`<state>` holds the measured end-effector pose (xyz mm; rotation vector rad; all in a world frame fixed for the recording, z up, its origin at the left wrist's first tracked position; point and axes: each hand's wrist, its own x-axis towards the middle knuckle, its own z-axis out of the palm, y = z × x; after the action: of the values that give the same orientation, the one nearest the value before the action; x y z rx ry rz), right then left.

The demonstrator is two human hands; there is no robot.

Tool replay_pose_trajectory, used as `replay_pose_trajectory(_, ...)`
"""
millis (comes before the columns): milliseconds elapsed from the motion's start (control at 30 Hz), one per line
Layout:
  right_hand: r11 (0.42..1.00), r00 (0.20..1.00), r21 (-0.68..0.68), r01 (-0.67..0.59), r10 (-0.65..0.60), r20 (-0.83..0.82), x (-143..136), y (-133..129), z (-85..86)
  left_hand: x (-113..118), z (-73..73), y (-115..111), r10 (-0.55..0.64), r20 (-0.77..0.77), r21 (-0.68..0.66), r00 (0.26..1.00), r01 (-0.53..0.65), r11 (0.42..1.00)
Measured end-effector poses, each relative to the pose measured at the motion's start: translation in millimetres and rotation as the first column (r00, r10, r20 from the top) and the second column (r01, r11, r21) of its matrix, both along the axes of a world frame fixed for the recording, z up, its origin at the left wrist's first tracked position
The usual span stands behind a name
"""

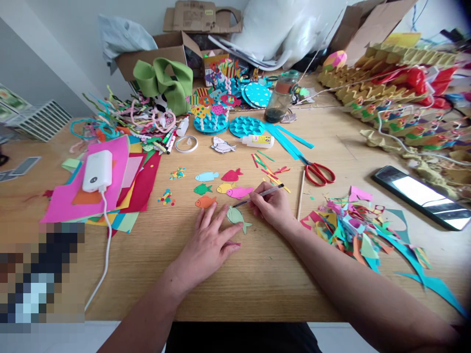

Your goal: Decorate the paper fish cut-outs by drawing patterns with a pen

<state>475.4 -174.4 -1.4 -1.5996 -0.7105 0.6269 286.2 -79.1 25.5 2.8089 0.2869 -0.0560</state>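
Note:
A pale green paper fish (237,218) lies on the wooden table (235,294). My left hand (210,235) rests with spread fingers at its left side, a fingertip on the fish and a bit of magenta paper under the hand. My right hand (270,203) grips a thin pen (272,190), its tip at the top of the green fish. Just above lie cut paper fish: light blue (206,176), red (232,175), dark green (202,189), yellow (223,188), pink (240,192) and orange (206,201).
Red-handled scissors (320,174), a wooden stick (301,193) and paper scraps (353,225) are at the right, before a phone (423,196). Coloured sheets (73,196) with a white power bank (97,169) lie left. A glue bottle (259,141) lies farther back.

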Motion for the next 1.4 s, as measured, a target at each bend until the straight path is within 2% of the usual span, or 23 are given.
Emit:
replay_pose_trajectory(633,1.000,0.998,-0.009,0.003,-0.004,-0.058,-0.4,0.5,-0.7,-1.2,-2.8,0.4,-0.003,0.050,-0.008,0.999,0.004,1.000)
replay_pose_trajectory(1400,1.000,0.997,-0.001,0.002,-0.002,-0.080,-1.8,1.7,1.0,-1.9,-3.9,0.6,-0.001,0.034,0.003,0.999,0.001,1.000)
